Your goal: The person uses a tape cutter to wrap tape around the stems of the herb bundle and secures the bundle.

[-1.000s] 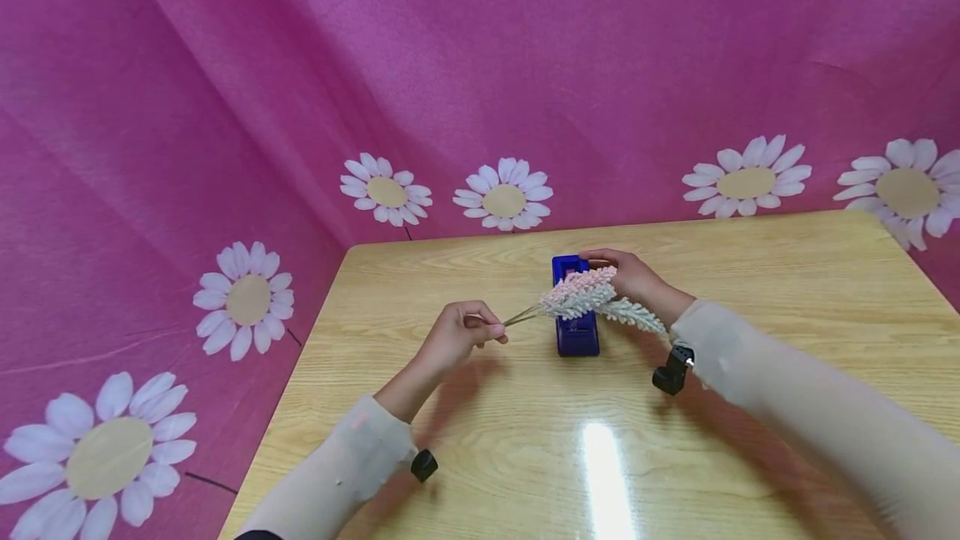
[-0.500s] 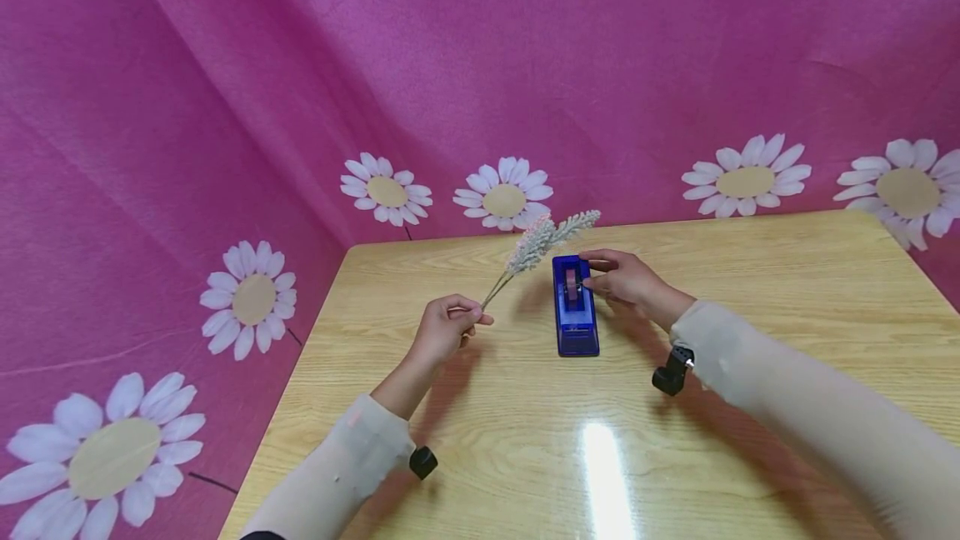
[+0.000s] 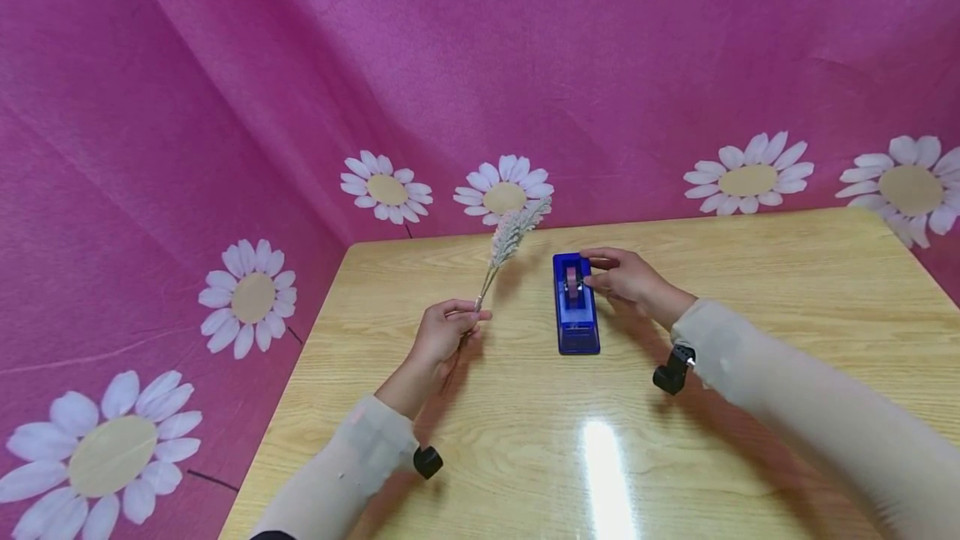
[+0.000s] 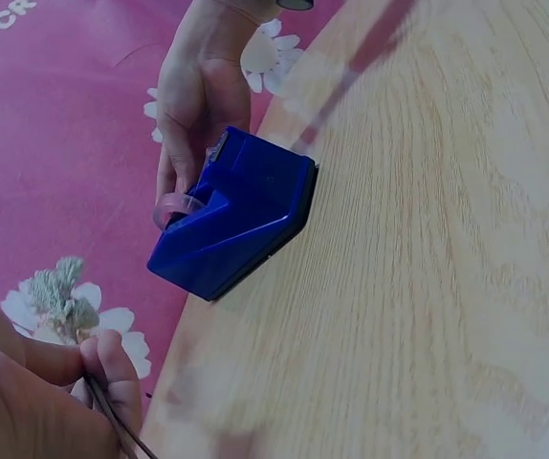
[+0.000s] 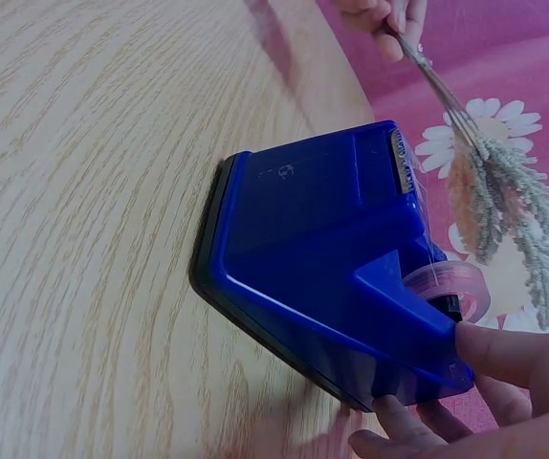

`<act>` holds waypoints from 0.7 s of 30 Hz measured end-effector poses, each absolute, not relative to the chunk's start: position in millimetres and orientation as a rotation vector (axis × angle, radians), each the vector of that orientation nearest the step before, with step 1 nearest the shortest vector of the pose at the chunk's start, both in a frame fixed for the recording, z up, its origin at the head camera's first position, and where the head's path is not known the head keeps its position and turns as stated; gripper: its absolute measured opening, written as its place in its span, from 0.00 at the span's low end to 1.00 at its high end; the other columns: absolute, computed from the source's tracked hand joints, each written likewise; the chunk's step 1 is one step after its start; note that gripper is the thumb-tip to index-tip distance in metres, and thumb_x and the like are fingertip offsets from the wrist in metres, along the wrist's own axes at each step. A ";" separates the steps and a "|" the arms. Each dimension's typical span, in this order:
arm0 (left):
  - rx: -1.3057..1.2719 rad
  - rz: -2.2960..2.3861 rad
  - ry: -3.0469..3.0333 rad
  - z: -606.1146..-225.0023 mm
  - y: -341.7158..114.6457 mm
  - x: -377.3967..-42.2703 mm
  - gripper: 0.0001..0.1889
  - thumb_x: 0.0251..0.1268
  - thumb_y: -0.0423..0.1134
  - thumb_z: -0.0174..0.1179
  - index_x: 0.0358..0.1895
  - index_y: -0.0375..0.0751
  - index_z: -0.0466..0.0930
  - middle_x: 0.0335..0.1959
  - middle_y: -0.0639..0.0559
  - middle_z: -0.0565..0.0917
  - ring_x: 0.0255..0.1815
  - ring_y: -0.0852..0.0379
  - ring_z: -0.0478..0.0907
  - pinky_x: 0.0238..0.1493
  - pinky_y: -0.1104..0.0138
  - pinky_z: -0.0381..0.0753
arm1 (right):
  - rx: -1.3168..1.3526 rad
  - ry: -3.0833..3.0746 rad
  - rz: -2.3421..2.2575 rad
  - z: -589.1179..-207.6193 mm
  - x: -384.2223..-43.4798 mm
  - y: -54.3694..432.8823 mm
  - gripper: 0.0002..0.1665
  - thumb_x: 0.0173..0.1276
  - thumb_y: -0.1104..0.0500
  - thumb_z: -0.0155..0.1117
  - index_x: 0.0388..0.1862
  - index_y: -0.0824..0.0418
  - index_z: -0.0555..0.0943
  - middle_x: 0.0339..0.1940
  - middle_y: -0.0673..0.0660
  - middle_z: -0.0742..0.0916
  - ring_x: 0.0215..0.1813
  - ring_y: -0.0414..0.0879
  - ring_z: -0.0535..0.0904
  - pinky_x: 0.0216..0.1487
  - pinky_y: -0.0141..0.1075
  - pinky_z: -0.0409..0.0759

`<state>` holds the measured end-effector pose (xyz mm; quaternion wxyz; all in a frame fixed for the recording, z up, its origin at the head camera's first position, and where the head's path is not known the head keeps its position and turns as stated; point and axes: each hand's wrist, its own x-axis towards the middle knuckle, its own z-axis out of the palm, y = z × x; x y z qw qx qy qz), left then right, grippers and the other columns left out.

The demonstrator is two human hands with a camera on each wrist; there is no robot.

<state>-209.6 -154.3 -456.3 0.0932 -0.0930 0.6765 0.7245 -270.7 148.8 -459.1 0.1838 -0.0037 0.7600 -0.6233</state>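
In the head view my left hand pinches the thin stems of a small bunch of artificial flowers, its pale green and pink heads pointing up and away. A small shiny patch shows on the stems by the fingertips. To the right, a blue tape dispenser stands on the table, carrying a roll of clear tape. My right hand holds its far end, thumb beside the roll and fingers low on the body, as the right wrist view shows. The flowers and dispenser are apart.
Both stand over a light wooden table, its far edge running along a pink cloth printed with big white daisies. A bright light reflection lies on the near part of the tabletop. Each wrist wears a small black camera.
The flowers have swung from over the dispenser to the left, turning from sideways to nearly upright. My left hand has shifted slightly left; my right hand and the dispenser have stayed in place.
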 end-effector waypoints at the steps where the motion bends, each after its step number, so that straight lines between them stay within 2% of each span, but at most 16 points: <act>1: -0.286 2.164 1.997 -458.1 -154.3 -210.2 0.12 0.74 0.20 0.54 0.56 0.17 0.74 0.46 0.31 0.88 0.25 0.64 0.80 0.30 0.73 0.82 | -0.012 2.144 -1.758 -458.8 -270.4 148.8 0.36 0.76 0.68 0.61 0.80 0.62 0.64 0.80 0.68 0.67 0.62 0.50 0.75 0.61 0.42 0.79; 9: -0.339 2.250 1.916 -470.5 -150.8 -211.9 0.17 0.73 0.18 0.52 0.61 0.17 0.72 0.54 0.27 0.84 0.31 0.61 0.82 0.35 0.72 0.84 | -0.014 2.151 -1.757 -458.9 -270.2 149.5 0.36 0.76 0.68 0.61 0.80 0.62 0.64 0.80 0.68 0.67 0.66 0.53 0.74 0.59 0.40 0.80; 13: -0.363 2.268 1.887 -476.5 -146.4 -211.8 0.18 0.72 0.17 0.52 0.63 0.17 0.73 0.58 0.25 0.81 0.36 0.58 0.85 0.40 0.71 0.85 | -0.006 2.149 -1.754 -460.4 -271.4 149.9 0.36 0.76 0.68 0.60 0.81 0.61 0.65 0.80 0.67 0.67 0.68 0.53 0.73 0.65 0.46 0.76; 17: -0.372 2.269 1.876 -482.5 -142.5 -209.7 0.18 0.74 0.18 0.50 0.64 0.17 0.72 0.61 0.24 0.79 0.42 0.54 0.87 0.47 0.66 0.86 | 0.001 2.137 -1.766 -460.6 -271.4 149.9 0.36 0.76 0.68 0.60 0.81 0.61 0.65 0.80 0.67 0.67 0.70 0.55 0.73 0.70 0.50 0.72; 21: -0.405 2.280 1.851 -487.6 -139.3 -206.6 0.18 0.75 0.18 0.48 0.65 0.18 0.72 0.62 0.23 0.78 0.51 0.47 0.87 0.52 0.63 0.85 | -0.006 2.146 -1.759 -459.5 -270.3 150.0 0.36 0.76 0.67 0.61 0.81 0.61 0.65 0.80 0.67 0.67 0.70 0.54 0.72 0.68 0.46 0.75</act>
